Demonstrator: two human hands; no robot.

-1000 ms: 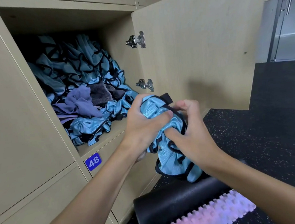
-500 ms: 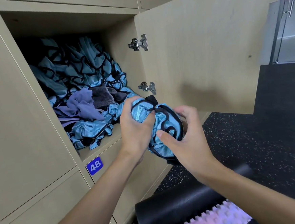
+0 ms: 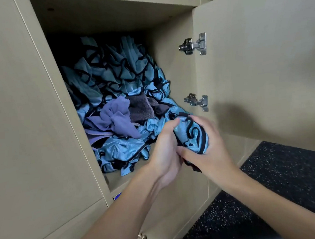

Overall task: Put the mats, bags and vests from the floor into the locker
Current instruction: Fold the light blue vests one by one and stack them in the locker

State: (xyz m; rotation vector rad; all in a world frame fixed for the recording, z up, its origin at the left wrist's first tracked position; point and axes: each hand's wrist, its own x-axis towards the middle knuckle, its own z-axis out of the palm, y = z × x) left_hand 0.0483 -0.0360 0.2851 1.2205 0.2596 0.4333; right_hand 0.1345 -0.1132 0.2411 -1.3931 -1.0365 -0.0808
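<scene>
A crumpled light-blue vest with black trim [image 3: 192, 135] is bunched into a ball between both hands at the front right of the open locker [image 3: 107, 14]. My left hand [image 3: 165, 152] grips its left side and my right hand [image 3: 210, 153] cups it from the right and below. Inside the locker lies a heap of the same blue vests [image 3: 115, 75], filling it from the back down to the front edge. A purple cloth [image 3: 115, 117] and a brownish cloth [image 3: 140, 107] sit in the middle of the heap.
The locker door [image 3: 261, 54] stands open to the right, held by two metal hinges [image 3: 194, 44]. Black speckled rubber floor [image 3: 271, 185] lies at the lower right. Closed locker fronts [image 3: 21, 130] surround the opening; a small knob [image 3: 142, 238] shows on the lower door.
Both hands have carried the balled vest up and leftward to the locker's front edge. The view has moved closer, so the black roller and pink mat have dropped out of view.
</scene>
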